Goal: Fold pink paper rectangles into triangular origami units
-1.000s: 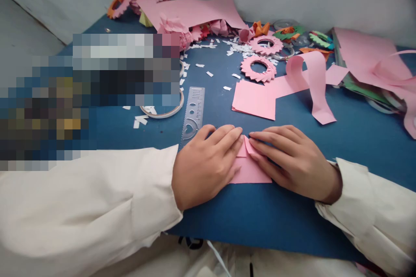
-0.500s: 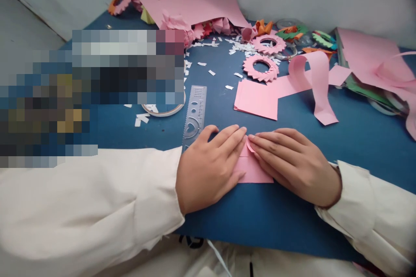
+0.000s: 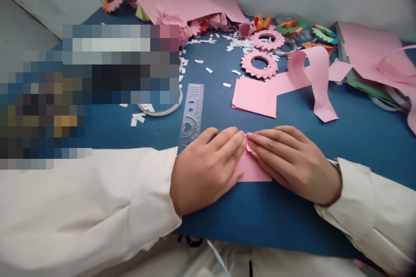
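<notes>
The folded pink paper (image 3: pixel 255 169) is laid flat on the blue table (image 3: pixel 260 220), near its front edge and between the two hands. Its straight edge is turned toward the person and set crosswise; its folded end is pointed away, under the fingertips. Which way its long axis is set cannot be told, since both sides are covered. By the left hand (image 3: pixel 208 173), half spread with fingers extended and unclenched, the paper is pressed down. By the right hand (image 3: pixel 294 166), fingers drawn together and nearly straight, the small flap is touched; whether it is pinched cannot be told
</notes>
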### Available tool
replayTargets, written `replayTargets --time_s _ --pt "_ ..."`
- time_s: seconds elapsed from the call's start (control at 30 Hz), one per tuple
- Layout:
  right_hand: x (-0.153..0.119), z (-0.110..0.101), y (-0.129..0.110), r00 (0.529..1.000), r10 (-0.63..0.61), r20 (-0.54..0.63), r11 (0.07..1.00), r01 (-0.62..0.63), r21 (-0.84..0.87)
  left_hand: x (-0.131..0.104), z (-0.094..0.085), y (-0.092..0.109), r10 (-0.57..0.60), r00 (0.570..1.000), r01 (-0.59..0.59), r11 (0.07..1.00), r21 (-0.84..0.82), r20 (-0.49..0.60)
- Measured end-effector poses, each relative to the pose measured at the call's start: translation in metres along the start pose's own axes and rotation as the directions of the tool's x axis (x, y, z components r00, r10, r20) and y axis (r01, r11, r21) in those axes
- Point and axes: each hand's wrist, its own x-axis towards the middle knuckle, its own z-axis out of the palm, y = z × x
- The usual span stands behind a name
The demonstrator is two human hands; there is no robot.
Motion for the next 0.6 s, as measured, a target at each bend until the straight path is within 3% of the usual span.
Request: replayTargets --time_s 0.27,0.6 --pt "0.0002 -0.0003 -0.0005 0.998 -0.052 0.028 0.997 0.054 -0.051 -0.0001 0.0025 0.0024 0.053 0.993 -0.053 0.999 0.002 -0.104" --pt "0.0013 -0.0009 -0.0032 0.999 -0.031 0.022 0.998 0.032 -0.058 0.0006 0.0012 0.0014 0.112 0.991 -0.109 0.993 0.043 -0.069"
